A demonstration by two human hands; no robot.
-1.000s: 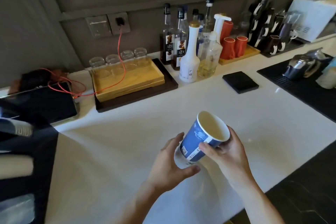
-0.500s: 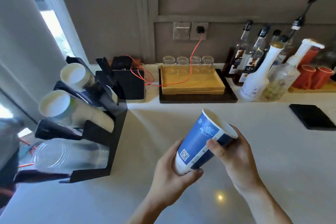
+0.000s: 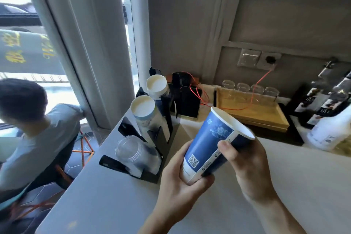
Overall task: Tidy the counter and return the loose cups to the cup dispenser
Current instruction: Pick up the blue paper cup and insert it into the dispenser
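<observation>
Both hands (image 3: 212,173) around blue cup (image 3: 210,142)

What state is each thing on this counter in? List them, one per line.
blue paper cup: tilted, held off the counter in both hands
left hand: gripping the cup's base
right hand: gripping the cup's side
cup dispenser: three slanted rows, all holding cups
white paper cup stacks: two rows, bases facing out
clear plastic cups: lowest row
glasses: four, lined up on the wooden tray
orange cable: plugged into the wall socket
</observation>
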